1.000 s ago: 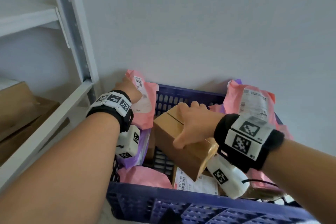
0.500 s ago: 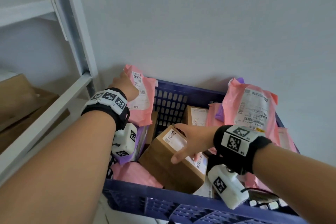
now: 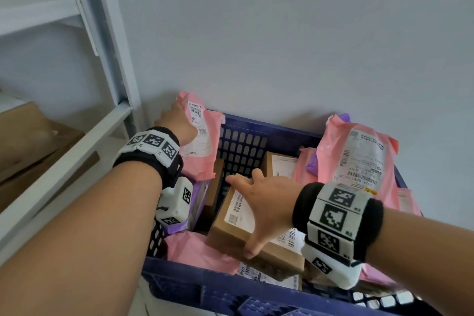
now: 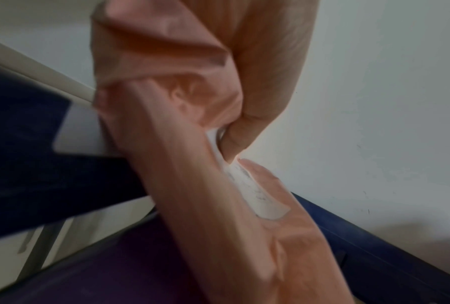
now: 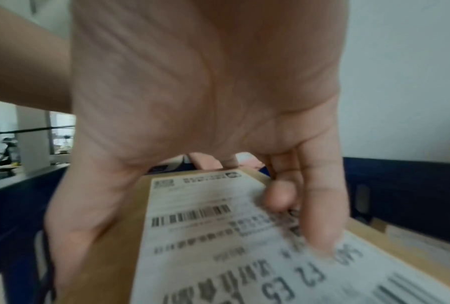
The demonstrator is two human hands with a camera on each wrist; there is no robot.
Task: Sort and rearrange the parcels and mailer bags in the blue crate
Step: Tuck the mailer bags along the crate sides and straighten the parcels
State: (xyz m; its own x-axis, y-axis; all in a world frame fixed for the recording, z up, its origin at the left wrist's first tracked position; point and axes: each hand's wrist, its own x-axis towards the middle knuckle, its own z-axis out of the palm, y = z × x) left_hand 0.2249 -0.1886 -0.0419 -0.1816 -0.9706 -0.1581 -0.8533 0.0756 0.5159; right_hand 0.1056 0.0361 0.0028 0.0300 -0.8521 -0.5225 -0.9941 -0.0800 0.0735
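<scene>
The blue crate (image 3: 241,136) stands against the wall, full of parcels. My left hand (image 3: 177,120) grips a pink mailer bag (image 3: 202,141) upright at the crate's far left corner; in the left wrist view my thumb pinches the pink mailer bag (image 4: 192,185) near its label. My right hand (image 3: 266,202) grips a brown cardboard box (image 3: 230,236) with a white label, lying flat in the crate's middle. In the right wrist view my thumb and fingers (image 5: 319,205) span the cardboard box (image 5: 109,257) from above.
A second pink mailer (image 3: 359,159) leans at the far right over a purple bag (image 3: 314,167). Another small box (image 3: 279,164) stands at the back. More pink and purple bags lie at the left and front. A white metal shelf (image 3: 64,161) holding cardboard stands left.
My right hand has brought the brown box down from a raised tilt to lying flat in the crate's middle. The left hand has stayed on the pink mailer.
</scene>
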